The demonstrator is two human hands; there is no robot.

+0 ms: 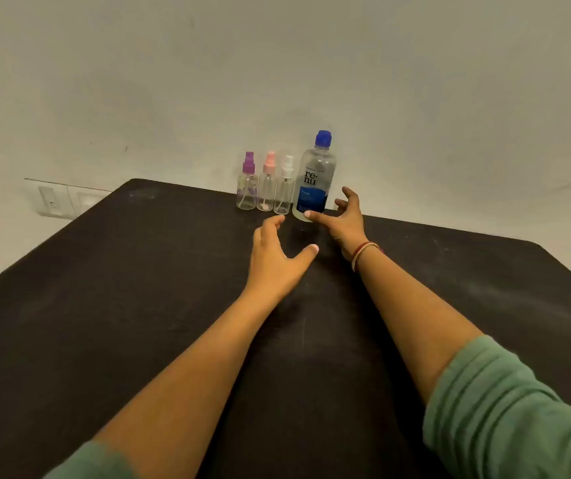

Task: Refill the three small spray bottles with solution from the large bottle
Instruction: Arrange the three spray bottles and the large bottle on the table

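- Where the dark tabletop (139,305) meets the pale wall (277,63), four bottles stand upright in a tight row at its far edge.
- The large bottle (315,178) is at the right end of the row. It is clear plastic, much taller and wider than the others, with a blue cap, dark "re-nu" lettering on its upper half and a blue label below that.
- Just to its left the three small spray bottles stand side by side, all clear-bodied with a thin dip tube showing inside.
- The white-topped spray bottle (286,186) is next to the large one, the pink-topped spray bottle (267,183) is in the middle, and the purple-topped spray bottle (247,183) is at the left end, with some purple print on its body.
- I cannot make out a liquid level in any of them.
- The right hand (344,216) is spread wide at the base of the large bottle, with the thumb tip in front of its lower edge and the fingers curved to its right. It has no grip on the bottle, and I cannot tell whether the thumb touches it.
- The left hand (273,261) is held out over the tabletop just short of the small bottles, fingers loosely curved, thumb spread, holding nothing.
- Red and pale bands (363,254) circle the right wrist, and green sleeves (505,409) are pushed up both forearms.
- A white switch plate (54,200) sits low on the wall at the left.
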